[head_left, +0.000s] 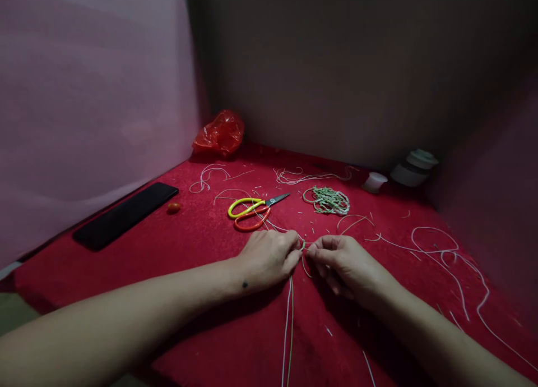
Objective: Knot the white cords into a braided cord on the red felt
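Observation:
My left hand (273,255) is closed, thumb against fingers, on a small green and white cord piece (303,245) at the middle of the red cloth. Close by on its right, my right hand (342,263) pinches a thin strand coming from that piece. Two long cords (290,325), one white and one greenish, run from below my left hand toward the front edge. Scissors (260,208) with yellow and red handles lie just beyond my left hand, blades partly apart. Behind my right hand rests a bundle of green and white braided cord (327,201).
A black phone (126,216) and a small orange object (174,208) lie left. A red plastic bag (221,133) sits at the back. A white spool (374,182) and a lidded jar (414,167) stand back right. Loose threads (441,251) and clippings scatter over the cloth (218,319).

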`<action>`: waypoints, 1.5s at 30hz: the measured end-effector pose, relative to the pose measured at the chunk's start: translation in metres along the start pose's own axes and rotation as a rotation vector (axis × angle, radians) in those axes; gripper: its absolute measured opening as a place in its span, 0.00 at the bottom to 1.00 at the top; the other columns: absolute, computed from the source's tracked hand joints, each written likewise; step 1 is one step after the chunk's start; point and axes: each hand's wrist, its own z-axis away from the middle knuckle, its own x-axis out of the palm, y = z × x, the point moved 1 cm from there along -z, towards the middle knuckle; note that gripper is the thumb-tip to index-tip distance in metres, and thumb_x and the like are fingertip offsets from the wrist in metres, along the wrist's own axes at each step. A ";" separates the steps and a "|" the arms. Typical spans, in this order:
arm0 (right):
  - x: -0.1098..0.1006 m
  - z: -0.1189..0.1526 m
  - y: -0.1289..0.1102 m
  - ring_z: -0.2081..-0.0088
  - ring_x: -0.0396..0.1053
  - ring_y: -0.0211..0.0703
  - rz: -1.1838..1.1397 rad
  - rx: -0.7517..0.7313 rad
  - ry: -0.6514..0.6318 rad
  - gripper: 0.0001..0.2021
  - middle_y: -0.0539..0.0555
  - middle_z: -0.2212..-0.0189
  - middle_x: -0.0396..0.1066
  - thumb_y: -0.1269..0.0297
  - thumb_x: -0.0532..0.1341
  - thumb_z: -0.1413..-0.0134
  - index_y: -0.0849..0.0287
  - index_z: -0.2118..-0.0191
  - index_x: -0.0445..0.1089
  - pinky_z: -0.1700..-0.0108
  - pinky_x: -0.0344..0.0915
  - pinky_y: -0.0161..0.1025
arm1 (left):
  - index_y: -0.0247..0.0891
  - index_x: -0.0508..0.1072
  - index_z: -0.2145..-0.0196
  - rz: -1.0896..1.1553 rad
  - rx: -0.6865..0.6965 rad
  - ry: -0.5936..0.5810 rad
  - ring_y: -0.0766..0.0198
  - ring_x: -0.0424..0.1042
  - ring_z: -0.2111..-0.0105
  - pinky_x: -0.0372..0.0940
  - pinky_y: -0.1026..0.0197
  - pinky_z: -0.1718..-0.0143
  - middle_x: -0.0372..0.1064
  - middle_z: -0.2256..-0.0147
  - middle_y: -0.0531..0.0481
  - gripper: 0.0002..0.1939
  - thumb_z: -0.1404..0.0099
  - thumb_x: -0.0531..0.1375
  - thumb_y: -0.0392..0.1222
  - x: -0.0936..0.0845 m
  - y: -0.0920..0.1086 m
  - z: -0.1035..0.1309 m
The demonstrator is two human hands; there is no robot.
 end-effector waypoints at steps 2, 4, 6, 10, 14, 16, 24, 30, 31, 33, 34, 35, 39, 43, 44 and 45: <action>0.003 0.000 0.000 0.92 0.47 0.28 0.052 -0.011 0.035 0.12 0.44 0.89 0.56 0.59 0.55 0.51 0.59 0.79 0.60 0.91 0.40 0.29 | 0.40 0.68 0.65 -0.008 -0.006 0.001 0.58 0.71 0.71 0.57 0.61 0.73 0.72 0.72 0.48 0.11 0.37 0.48 0.44 0.002 0.000 0.000; 0.004 -0.002 0.000 0.92 0.48 0.28 0.137 -0.040 0.078 0.11 0.44 0.88 0.56 0.60 0.54 0.50 0.58 0.79 0.60 0.90 0.41 0.29 | 0.39 0.67 0.65 -0.026 0.000 0.001 0.58 0.71 0.71 0.57 0.61 0.73 0.71 0.72 0.48 0.11 0.37 0.48 0.44 0.003 0.000 0.001; 0.004 -0.003 0.000 0.88 0.52 0.30 0.260 -0.140 0.135 0.09 0.45 0.86 0.57 0.63 0.55 0.51 0.58 0.79 0.60 0.86 0.46 0.29 | 0.39 0.67 0.66 -0.046 0.009 0.006 0.58 0.71 0.72 0.57 0.61 0.73 0.71 0.73 0.48 0.11 0.36 0.47 0.43 0.003 0.001 0.002; 0.003 -0.007 0.002 0.78 0.59 0.34 0.425 -0.328 0.193 0.08 0.49 0.81 0.64 0.64 0.56 0.52 0.59 0.78 0.64 0.77 0.54 0.30 | 0.39 0.67 0.67 -0.069 0.022 0.032 0.59 0.70 0.73 0.56 0.62 0.74 0.70 0.74 0.50 0.11 0.36 0.47 0.42 0.003 0.002 0.003; 0.003 -0.007 0.002 0.76 0.60 0.36 0.472 -0.324 0.207 0.09 0.51 0.80 0.66 0.64 0.54 0.50 0.60 0.76 0.67 0.74 0.55 0.32 | 0.40 0.67 0.68 -0.081 0.042 0.060 0.61 0.70 0.75 0.54 0.63 0.76 0.70 0.75 0.52 0.10 0.36 0.47 0.42 0.004 0.003 0.004; 0.004 -0.005 0.001 0.75 0.61 0.37 0.525 -0.338 0.238 0.09 0.51 0.79 0.67 0.64 0.54 0.50 0.59 0.74 0.69 0.73 0.55 0.33 | 0.40 0.66 0.68 -0.080 0.050 0.072 0.61 0.69 0.75 0.53 0.63 0.76 0.70 0.76 0.52 0.10 0.36 0.47 0.42 0.005 0.002 0.005; 0.004 -0.004 0.000 0.75 0.62 0.38 0.554 -0.313 0.262 0.09 0.51 0.78 0.69 0.65 0.54 0.50 0.59 0.73 0.70 0.72 0.55 0.33 | 0.39 0.66 0.70 -0.058 0.084 0.111 0.64 0.67 0.77 0.50 0.63 0.77 0.68 0.76 0.53 0.09 0.36 0.48 0.41 0.010 0.001 0.005; 0.004 -0.005 0.000 0.77 0.60 0.36 0.580 -0.321 0.269 0.09 0.51 0.80 0.67 0.65 0.54 0.49 0.60 0.74 0.70 0.74 0.53 0.33 | 0.39 0.65 0.71 -0.036 0.100 0.104 0.65 0.65 0.78 0.49 0.63 0.77 0.67 0.77 0.54 0.08 0.37 0.49 0.40 0.012 -0.001 0.005; 0.004 -0.005 0.000 0.77 0.60 0.36 0.584 -0.321 0.267 0.09 0.51 0.80 0.67 0.65 0.54 0.49 0.60 0.74 0.70 0.74 0.53 0.32 | 0.39 0.65 0.71 -0.028 0.104 0.100 0.66 0.65 0.78 0.49 0.63 0.77 0.67 0.77 0.54 0.08 0.37 0.49 0.40 0.012 -0.001 0.005; 0.003 -0.005 -0.001 0.77 0.60 0.36 0.588 -0.318 0.265 0.09 0.51 0.80 0.67 0.65 0.54 0.49 0.60 0.73 0.70 0.74 0.53 0.32 | 0.39 0.65 0.72 -0.006 0.118 0.097 0.66 0.63 0.79 0.49 0.64 0.77 0.66 0.78 0.55 0.08 0.38 0.49 0.39 0.012 -0.001 0.004; 0.003 -0.005 -0.001 0.77 0.60 0.37 0.590 -0.316 0.263 0.09 0.51 0.80 0.67 0.65 0.54 0.49 0.60 0.73 0.70 0.74 0.54 0.32 | 0.39 0.64 0.72 0.007 0.126 0.097 0.67 0.63 0.79 0.49 0.64 0.77 0.65 0.78 0.55 0.07 0.38 0.49 0.39 0.011 -0.002 0.004; 0.003 -0.005 -0.001 0.77 0.61 0.37 0.591 -0.314 0.263 0.09 0.51 0.79 0.67 0.65 0.54 0.49 0.60 0.73 0.70 0.74 0.54 0.33 | 0.39 0.64 0.72 0.021 0.135 0.098 0.67 0.62 0.79 0.49 0.64 0.77 0.65 0.79 0.55 0.07 0.38 0.49 0.38 0.011 -0.002 0.003; 0.002 -0.005 -0.001 0.76 0.62 0.37 0.594 -0.324 0.260 0.09 0.52 0.78 0.69 0.66 0.54 0.49 0.59 0.73 0.70 0.73 0.54 0.33 | 0.38 0.64 0.74 0.058 0.150 0.091 0.69 0.60 0.80 0.50 0.65 0.77 0.63 0.80 0.56 0.07 0.39 0.50 0.37 0.011 -0.002 0.002; 0.002 -0.005 0.000 0.75 0.62 0.37 0.585 -0.318 0.260 0.08 0.52 0.78 0.69 0.66 0.54 0.50 0.59 0.74 0.69 0.73 0.55 0.32 | 0.38 0.64 0.73 0.062 0.150 0.090 0.69 0.60 0.80 0.51 0.66 0.77 0.63 0.79 0.56 0.07 0.38 0.49 0.37 0.011 -0.002 0.003; 0.002 -0.005 0.000 0.76 0.62 0.37 0.574 -0.313 0.254 0.08 0.52 0.78 0.69 0.66 0.54 0.50 0.60 0.74 0.69 0.73 0.55 0.32 | 0.38 0.64 0.73 0.061 0.152 0.094 0.69 0.60 0.80 0.51 0.66 0.76 0.63 0.79 0.56 0.08 0.38 0.49 0.37 0.011 -0.003 0.003; 0.001 -0.006 -0.001 0.76 0.62 0.37 0.558 -0.308 0.247 0.08 0.52 0.78 0.68 0.66 0.54 0.50 0.60 0.75 0.69 0.74 0.55 0.32 | 0.38 0.64 0.73 0.060 0.154 0.099 0.69 0.60 0.80 0.51 0.66 0.76 0.63 0.79 0.56 0.08 0.38 0.49 0.38 0.012 -0.003 0.003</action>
